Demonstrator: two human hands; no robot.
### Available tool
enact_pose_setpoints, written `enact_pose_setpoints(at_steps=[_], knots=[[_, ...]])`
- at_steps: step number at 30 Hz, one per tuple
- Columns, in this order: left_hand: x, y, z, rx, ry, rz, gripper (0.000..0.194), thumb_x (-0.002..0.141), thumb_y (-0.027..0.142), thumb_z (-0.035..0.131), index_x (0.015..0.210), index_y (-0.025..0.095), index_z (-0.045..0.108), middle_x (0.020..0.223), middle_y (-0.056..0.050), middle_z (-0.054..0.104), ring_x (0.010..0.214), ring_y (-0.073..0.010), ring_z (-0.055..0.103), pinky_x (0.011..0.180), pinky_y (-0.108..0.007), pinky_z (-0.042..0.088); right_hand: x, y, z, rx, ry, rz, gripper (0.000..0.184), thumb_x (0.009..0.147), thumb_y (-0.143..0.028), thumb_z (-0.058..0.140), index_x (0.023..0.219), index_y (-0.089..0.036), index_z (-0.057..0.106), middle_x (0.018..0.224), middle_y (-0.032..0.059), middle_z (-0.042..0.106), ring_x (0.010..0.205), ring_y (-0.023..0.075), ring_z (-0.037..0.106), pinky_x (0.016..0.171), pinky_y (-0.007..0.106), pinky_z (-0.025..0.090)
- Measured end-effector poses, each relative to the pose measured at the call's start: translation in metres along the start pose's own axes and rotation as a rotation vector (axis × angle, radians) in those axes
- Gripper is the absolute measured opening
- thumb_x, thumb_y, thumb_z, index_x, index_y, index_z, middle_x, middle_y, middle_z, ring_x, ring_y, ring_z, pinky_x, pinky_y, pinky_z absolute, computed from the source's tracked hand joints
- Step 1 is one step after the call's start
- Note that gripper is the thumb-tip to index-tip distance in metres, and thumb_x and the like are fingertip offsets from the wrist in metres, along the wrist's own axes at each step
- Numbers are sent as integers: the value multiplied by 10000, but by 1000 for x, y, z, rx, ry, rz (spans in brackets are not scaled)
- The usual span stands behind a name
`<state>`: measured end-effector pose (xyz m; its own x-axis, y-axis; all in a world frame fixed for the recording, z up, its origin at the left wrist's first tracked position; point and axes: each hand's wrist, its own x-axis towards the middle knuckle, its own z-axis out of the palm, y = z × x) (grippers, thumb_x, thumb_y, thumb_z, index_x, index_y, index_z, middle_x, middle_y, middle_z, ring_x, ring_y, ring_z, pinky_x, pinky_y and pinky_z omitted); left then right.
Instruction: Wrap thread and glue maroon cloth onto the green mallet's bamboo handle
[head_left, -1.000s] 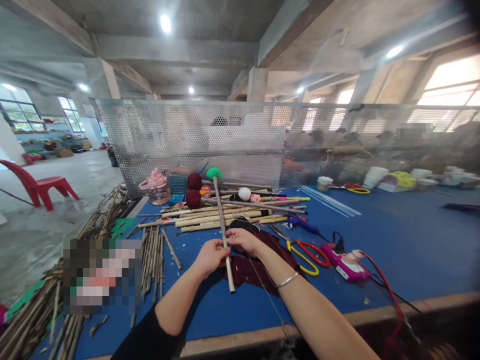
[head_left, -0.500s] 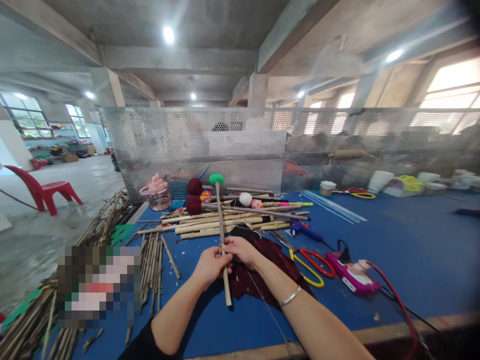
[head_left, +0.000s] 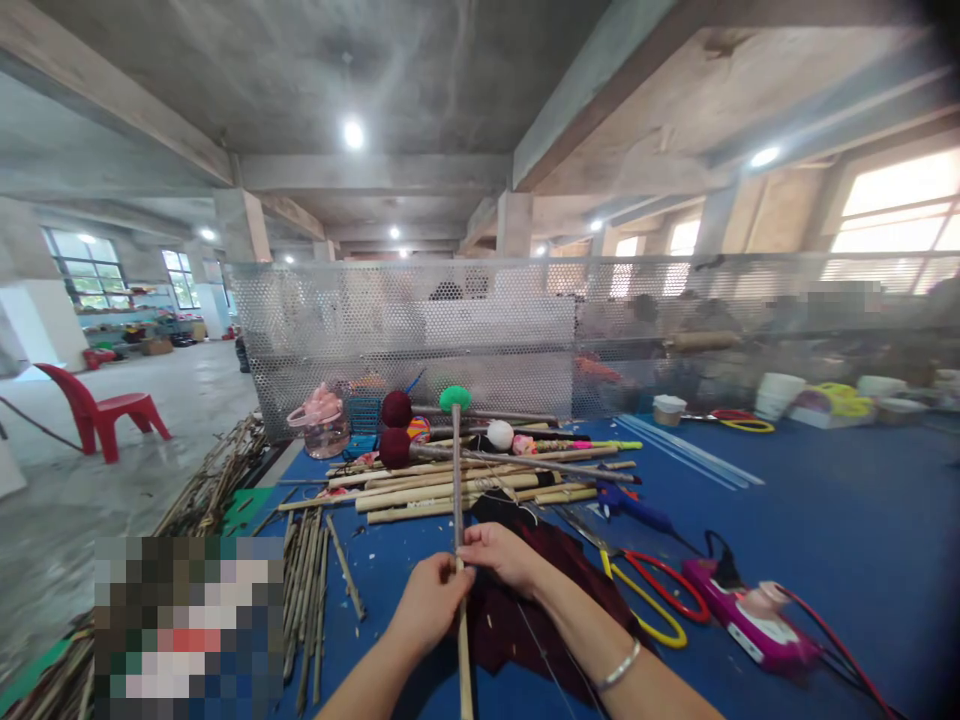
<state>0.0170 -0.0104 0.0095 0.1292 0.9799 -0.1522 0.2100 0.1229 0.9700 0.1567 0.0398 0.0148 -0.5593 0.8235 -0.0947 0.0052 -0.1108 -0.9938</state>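
Observation:
A mallet [head_left: 457, 470] with a green ball head and a long wooden stick stands nearly upright in the picture, its head pointing away from me. My left hand [head_left: 431, 598] is closed around the lower part of the stick. Just above it, my right hand [head_left: 499, 558] pinches the same stick between thumb and fingers. Dark maroon cloth [head_left: 517, 640] lies under my right hand and forearm, with a thin thread trailing across it. Beyond my hands are several wooden sticks [head_left: 442, 495] and two mallets with dark red heads [head_left: 395, 448].
Thin twigs [head_left: 304, 590] lie at left. To the right are scissors [head_left: 652, 595] with red and yellow handles, a blue glue gun [head_left: 637, 508] and a magenta power strip [head_left: 750, 610]. A perforated metal screen [head_left: 412, 335] borders the table's back. A red chair [head_left: 112, 410] stands far left.
My view has tilted up, so the table and hands sit lower in the picture. Both hands keep their hold on the mallet stick, which now looks more upright.

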Motion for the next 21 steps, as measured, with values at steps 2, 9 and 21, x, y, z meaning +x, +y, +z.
enact_pose_setpoints(at_steps=[2,9,21], knots=[[1,-2,-2,-5,40,17,295,621,384,667,607,156,480,455,56,460,393,-56,396,404,-181,305,1,1,1,-10,14,-27,357,541,-405,744,630,-118,551,560,-23,558,511,71,447,492,200,277],[-10,16,-4,-424,-145,-135,385,583,412,720,781,120,565,727,-40,627,586,-95,585,558,-204,446,-4,0,-8,108,-82,41,345,631,-375,700,831,-124,572,527,-61,512,339,8,299,356,177,141],[-11,11,-4,-307,-194,-143,402,566,424,732,725,120,523,598,-5,590,510,-83,561,515,-201,435,-2,2,1,121,-15,45,336,577,-346,736,719,-118,533,503,-55,533,357,13,355,356,165,179]])
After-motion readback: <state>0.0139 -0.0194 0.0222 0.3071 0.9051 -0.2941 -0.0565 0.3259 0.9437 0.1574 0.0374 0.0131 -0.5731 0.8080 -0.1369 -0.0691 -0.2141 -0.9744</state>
